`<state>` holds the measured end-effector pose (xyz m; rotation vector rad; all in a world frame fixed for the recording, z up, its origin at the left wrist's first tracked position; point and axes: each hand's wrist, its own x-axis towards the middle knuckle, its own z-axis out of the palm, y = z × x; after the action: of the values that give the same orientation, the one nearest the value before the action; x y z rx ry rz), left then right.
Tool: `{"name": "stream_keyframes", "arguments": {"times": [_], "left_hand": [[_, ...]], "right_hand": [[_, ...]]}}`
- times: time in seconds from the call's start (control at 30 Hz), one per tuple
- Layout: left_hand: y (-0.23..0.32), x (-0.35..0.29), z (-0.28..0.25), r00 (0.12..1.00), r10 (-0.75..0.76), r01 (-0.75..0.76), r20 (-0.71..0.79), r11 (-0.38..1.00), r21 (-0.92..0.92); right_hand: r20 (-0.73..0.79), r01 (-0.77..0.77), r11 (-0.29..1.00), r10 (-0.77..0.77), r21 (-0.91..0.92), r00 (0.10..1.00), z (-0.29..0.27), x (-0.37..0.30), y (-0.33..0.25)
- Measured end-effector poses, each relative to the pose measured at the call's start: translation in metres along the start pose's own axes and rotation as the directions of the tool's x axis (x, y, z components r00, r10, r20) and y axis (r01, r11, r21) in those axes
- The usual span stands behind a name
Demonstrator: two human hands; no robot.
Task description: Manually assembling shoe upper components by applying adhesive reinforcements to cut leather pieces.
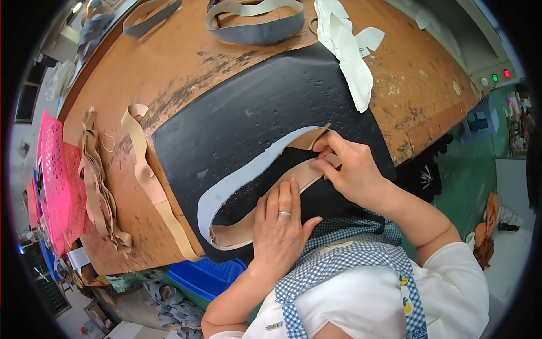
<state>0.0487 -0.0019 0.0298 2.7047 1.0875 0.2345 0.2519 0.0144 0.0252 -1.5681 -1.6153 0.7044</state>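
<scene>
Head view: a looped blue-and-beige strip [248, 168] is spread on a black mat [226, 118] upon the tabletop [169, 62], beneath and beyond the left hand [280, 226]. That hand is laid flat on the beige side, its fingers extended and held nearly together, its thumb spread away. By the right hand [350, 164] the strip's far right end is gripped, with fingers curled and thumb drawn in toward them. White cut pieces [353, 68] are placed beyond the right hand; a tan band [149, 179] is laid well left of the left hand.
</scene>
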Motion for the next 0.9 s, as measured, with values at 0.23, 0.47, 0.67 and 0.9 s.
{"name": "stream_keyframes", "arguments": {"times": [0.23,0.47,0.67,0.9], "left_hand": [[0.009,0.015,0.006,0.999,-0.024,0.021,0.038,0.996,0.087],[0.012,0.019,0.006,0.998,0.048,-0.052,0.034,0.992,0.112],[0.013,0.02,0.004,0.997,0.053,-0.061,0.054,0.985,0.164],[0.014,0.023,0.004,0.998,0.048,-0.056,0.048,0.984,0.169]], "right_hand": [[0.037,-0.032,0.997,0.034,-0.065,0.999,-0.018,0.0,-0.001],[0.108,-0.241,0.968,0.233,0.069,0.966,-0.033,0.001,0.006],[0.039,-0.132,0.989,0.135,-0.068,0.99,-0.032,0.003,0.009],[0.047,-0.109,0.989,0.115,-0.1,0.992,-0.031,0.01,0.011]]}}
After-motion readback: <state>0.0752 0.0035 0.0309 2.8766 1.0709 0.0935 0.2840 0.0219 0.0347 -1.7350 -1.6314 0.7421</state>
